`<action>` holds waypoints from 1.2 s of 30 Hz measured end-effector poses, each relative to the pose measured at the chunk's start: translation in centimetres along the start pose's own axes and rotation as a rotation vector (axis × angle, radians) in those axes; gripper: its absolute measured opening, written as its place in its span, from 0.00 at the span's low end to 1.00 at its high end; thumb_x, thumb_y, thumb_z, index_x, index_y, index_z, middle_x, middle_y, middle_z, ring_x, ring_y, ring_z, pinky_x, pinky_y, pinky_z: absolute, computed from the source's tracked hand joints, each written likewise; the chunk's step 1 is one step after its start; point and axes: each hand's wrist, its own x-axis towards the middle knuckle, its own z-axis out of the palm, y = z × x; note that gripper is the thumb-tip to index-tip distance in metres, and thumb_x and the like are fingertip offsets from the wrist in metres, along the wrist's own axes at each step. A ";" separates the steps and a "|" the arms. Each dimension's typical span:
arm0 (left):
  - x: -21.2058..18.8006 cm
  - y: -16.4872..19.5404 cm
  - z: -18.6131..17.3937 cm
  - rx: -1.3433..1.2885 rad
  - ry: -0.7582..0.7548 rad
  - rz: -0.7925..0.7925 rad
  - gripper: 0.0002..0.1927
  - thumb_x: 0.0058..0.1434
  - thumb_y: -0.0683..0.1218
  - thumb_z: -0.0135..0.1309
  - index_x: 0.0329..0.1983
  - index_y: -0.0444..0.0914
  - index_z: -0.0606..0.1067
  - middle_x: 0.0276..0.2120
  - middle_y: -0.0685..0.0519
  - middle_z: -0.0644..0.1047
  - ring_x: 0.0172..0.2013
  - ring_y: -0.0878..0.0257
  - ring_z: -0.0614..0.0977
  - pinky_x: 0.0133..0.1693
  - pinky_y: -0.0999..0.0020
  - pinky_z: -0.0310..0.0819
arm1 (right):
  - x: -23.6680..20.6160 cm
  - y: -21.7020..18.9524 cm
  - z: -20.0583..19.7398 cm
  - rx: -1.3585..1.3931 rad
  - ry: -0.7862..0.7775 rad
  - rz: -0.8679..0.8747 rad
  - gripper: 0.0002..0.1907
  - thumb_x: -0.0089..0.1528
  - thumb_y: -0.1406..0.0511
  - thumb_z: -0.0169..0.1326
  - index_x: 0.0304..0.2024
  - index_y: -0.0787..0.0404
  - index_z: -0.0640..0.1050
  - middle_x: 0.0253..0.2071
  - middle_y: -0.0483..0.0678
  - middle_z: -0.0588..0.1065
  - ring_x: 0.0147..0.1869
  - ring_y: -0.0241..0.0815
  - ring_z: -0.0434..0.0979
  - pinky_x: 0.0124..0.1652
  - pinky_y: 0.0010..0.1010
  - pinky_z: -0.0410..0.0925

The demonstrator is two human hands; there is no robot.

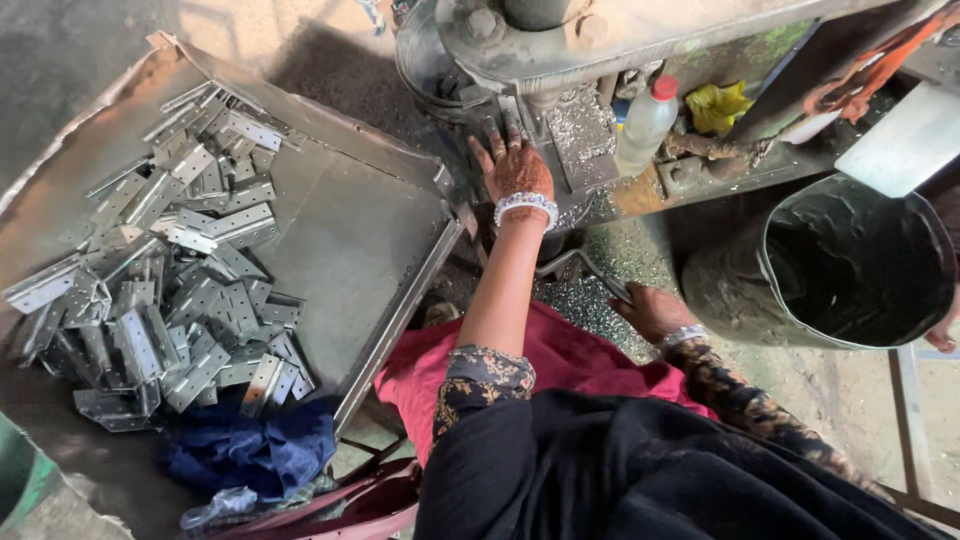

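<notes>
My left hand (515,168), with a beaded bracelet at the wrist, lies fingers apart on the bed of a metal press machine (560,40), just left of its shaving-covered work plate (585,130). I see nothing held in it. My right hand (652,310) is lower, over my pink-clad lap, closed around the end of a thin metal lever (590,270) that juts out from under the machine.
A large sheet-metal tray (350,230) on the left holds several perforated steel brackets (170,270). A blue cloth (250,450) lies at its near edge. A red-capped plastic bottle (645,125), a yellow rag (718,105) and a dark bucket (850,265) stand to the right.
</notes>
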 end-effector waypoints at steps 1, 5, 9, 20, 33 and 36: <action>0.1 -0.1 0.1 -0.016 0.020 -0.009 0.24 0.67 0.51 0.37 0.65 0.45 0.70 0.73 0.56 0.60 0.73 0.51 0.52 0.68 0.37 0.26 | -0.6 0.0 0.4 -0.016 -0.045 0.013 0.27 0.64 0.42 0.50 0.48 0.56 0.77 0.40 0.61 0.81 0.45 0.64 0.81 0.46 0.54 0.72; -0.4 -0.6 0.8 -0.043 -0.015 0.028 0.23 0.73 0.50 0.36 0.66 0.44 0.72 0.73 0.55 0.62 0.74 0.52 0.55 0.73 0.38 0.27 | -1.8 -1.5 -1.4 -0.006 0.038 -0.037 0.26 0.64 0.44 0.53 0.49 0.57 0.76 0.41 0.60 0.80 0.47 0.63 0.81 0.46 0.53 0.72; -5.1 -0.5 2.2 -0.189 0.092 0.061 0.24 0.75 0.58 0.38 0.63 0.40 0.73 0.72 0.51 0.63 0.74 0.52 0.54 0.72 0.42 0.31 | -2.6 -5.2 -7.3 0.007 0.433 -0.233 0.27 0.64 0.49 0.55 0.54 0.63 0.73 0.46 0.61 0.78 0.45 0.64 0.80 0.42 0.52 0.72; -5.3 3.0 0.7 -0.220 0.264 0.113 0.21 0.73 0.40 0.44 0.68 0.34 0.71 0.54 0.44 0.77 0.48 0.49 0.81 0.53 0.51 0.77 | -4.0 -10.2 -12.5 0.069 0.559 -0.248 0.24 0.62 0.55 0.58 0.55 0.61 0.74 0.47 0.58 0.79 0.46 0.63 0.80 0.43 0.53 0.71; -9.0 1.4 0.9 0.055 0.054 0.140 0.20 0.70 0.50 0.41 0.55 0.40 0.79 0.70 0.48 0.67 0.74 0.50 0.58 0.73 0.36 0.37 | -1.9 -9.1 -11.0 -0.268 0.276 -0.200 0.36 0.63 0.46 0.53 0.65 0.59 0.66 0.34 0.61 0.81 0.40 0.63 0.83 0.41 0.52 0.74; -6.3 3.2 0.3 -0.003 -0.095 0.030 0.22 0.69 0.52 0.38 0.57 0.41 0.78 0.69 0.46 0.65 0.74 0.50 0.56 0.71 0.39 0.30 | -2.0 -8.7 -10.9 -0.272 0.291 -0.191 0.34 0.63 0.46 0.53 0.64 0.58 0.66 0.33 0.61 0.81 0.40 0.63 0.83 0.41 0.53 0.74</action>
